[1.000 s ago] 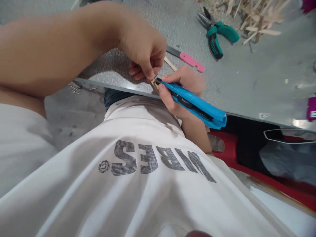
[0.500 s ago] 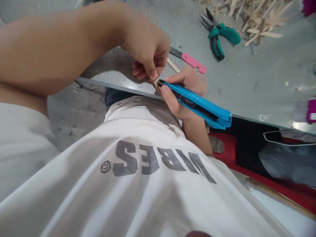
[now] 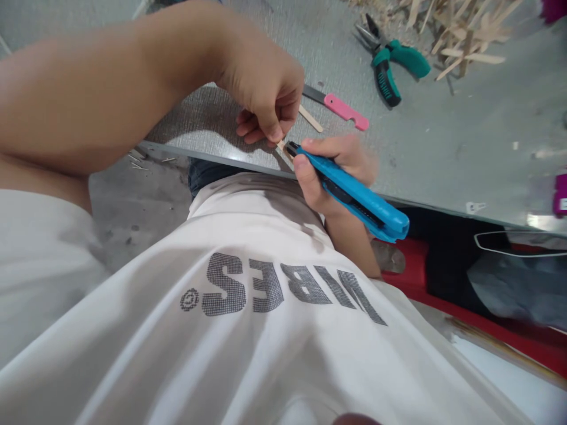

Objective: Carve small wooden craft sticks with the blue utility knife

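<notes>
My left hand is closed in a pinch on a thin wooden stick that lies slanted at the near edge of the grey table. My right hand is wrapped round a blue utility knife, its black tip touching the stick's near end just below my left fingertips. The stick's far end pokes out past my left hand toward a pink-handled blade.
Green-handled pliers lie at the back of the table beside a heap of wooden sticks. A purple object sits at the right edge. Wood slivers lie on the floor, and a red and black object is under the table.
My right hand and the blue knife have slid slightly down and toward me along the stick's end. My left hand keeps its pinch in the same place.
</notes>
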{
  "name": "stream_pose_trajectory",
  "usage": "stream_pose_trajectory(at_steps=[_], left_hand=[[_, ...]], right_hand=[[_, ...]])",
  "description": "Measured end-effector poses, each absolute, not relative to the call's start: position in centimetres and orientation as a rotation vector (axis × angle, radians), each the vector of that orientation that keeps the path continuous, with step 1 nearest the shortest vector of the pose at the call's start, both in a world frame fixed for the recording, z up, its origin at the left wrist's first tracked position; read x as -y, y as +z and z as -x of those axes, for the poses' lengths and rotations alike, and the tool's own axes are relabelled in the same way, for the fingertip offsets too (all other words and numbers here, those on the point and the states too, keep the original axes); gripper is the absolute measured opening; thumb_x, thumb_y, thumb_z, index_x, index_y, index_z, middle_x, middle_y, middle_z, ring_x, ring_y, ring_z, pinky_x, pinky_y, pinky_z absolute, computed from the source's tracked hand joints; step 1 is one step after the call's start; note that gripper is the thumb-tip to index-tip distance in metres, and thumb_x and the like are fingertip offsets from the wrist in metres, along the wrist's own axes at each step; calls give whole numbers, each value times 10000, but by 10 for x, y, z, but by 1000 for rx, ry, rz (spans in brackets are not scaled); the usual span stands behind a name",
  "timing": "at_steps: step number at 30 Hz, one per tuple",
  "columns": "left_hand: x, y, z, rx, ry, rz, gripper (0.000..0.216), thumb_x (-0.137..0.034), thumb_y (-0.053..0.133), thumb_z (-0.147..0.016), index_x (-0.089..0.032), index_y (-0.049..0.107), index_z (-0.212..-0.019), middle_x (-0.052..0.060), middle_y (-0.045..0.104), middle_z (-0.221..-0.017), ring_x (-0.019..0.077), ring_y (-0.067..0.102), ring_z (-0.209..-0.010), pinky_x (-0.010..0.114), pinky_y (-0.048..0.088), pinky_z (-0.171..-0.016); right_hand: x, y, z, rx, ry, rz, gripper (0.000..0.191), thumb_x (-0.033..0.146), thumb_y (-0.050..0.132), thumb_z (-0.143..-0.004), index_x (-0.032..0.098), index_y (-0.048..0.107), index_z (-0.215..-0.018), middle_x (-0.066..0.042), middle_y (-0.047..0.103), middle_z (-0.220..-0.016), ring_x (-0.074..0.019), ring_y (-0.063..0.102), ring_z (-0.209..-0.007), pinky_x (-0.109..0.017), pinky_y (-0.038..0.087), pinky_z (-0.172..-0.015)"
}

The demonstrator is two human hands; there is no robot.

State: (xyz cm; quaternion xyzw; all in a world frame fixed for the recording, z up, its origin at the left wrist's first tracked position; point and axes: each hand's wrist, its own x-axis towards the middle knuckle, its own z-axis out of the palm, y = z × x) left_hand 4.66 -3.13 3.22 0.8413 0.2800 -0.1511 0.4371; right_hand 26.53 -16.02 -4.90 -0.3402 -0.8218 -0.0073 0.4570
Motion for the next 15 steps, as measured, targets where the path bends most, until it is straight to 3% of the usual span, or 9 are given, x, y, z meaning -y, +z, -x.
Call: stream_pose_trajectory(at_steps=[10,15], left_hand=[[29,29,-44,-654,-350,-2100,451,-636,654,-552,-203,722,-659,106,755,-637,244,681,-534,397,520,-618],[30,28,-46,-634,-338,-2115,448,-641,661,-570,-209,710,-676,104,741,-630,253,684,-547,411,518,-640]], right_hand=[[162,-55,-275,2093,44,980,332,580,572,-1178,332,792,-1194,-43,888,-1083,-248,836,-888,-406,680,-832],[161,-48,-269,2000,0,768,147,409,699,-1142,305,800,-1171,-11,883,-1023,-194,832,-807,-331,669,-748]])
